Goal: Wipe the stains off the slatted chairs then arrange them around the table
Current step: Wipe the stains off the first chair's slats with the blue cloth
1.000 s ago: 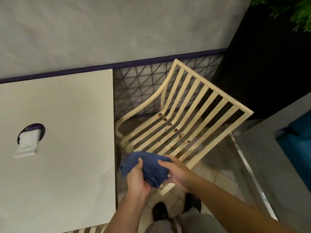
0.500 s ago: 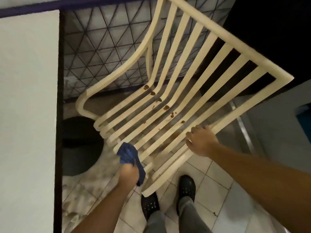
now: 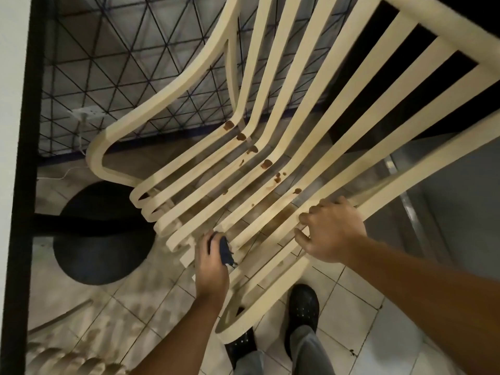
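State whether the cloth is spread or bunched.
Bunched: the cloth shows only as a small dark wad in the left hand grip.

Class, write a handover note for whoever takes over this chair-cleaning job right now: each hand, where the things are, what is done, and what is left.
Left hand: grips the bunched blue cloth at the front ends of the seat slats.
Right hand: holds the right seat slats of the slatted chair, fingers curled over them.
Things: the chair stands on the tiled floor beside the table. Brown stains dot the middle of the seat.
Done: cloth in hand and chair held, but nothing looks wiped yet.
Left: wipe off the stains, then set the chairs round the table.
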A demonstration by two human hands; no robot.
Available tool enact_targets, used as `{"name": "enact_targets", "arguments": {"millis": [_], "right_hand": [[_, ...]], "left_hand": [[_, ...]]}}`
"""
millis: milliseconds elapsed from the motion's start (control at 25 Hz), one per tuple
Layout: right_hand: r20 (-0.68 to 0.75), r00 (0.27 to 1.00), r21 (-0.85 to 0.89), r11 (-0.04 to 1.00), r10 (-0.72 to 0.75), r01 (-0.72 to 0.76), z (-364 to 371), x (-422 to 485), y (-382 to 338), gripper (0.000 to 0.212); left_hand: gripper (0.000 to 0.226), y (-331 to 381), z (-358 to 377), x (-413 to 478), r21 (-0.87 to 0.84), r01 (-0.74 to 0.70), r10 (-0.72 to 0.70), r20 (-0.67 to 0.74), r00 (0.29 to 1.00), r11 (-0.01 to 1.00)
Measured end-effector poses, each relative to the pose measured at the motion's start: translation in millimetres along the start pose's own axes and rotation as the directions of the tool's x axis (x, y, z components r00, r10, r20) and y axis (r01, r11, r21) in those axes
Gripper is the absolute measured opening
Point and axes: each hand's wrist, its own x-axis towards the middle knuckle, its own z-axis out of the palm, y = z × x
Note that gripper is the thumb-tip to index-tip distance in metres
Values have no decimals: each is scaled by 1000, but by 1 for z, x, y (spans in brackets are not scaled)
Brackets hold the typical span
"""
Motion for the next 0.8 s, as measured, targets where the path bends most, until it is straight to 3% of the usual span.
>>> {"name": "enact_targets", "arguments": {"millis": [80, 240, 320, 400, 520, 680, 800], "right_hand": [[-4, 1000, 28, 1000, 13, -12, 0, 1, 0, 62], [29, 1000, 19, 1000, 6, -7, 1, 1, -1, 64], [33, 999, 0, 1000, -7, 7, 1, 2, 1, 64], [70, 994, -26, 996, -89, 91, -1, 5, 0, 67], [98, 955, -32, 958, -281, 285, -5, 10, -1, 68], [50, 946, -18, 946, -321, 322, -4, 10, 2, 64], [51, 943, -22, 943, -330, 331, -4, 8, 1, 64]], "left_hand": [[105, -5, 3, 3, 58, -59, 59, 16, 998, 997], [108, -31, 10, -1, 363, -253, 141, 308, 941, 897], [110, -39, 9, 1, 442, -336, 177, 363, 915, 832], [111, -41, 0, 6, 471, -408, 221, 402, 888, 782], [94, -45, -15, 14, 494, -512, 351, 386, 853, 702], [75, -63, -17, 17, 500, -681, 492, 471, 732, 535], [63, -73, -4, 22, 435, -758, 533, 539, 652, 486]]}}
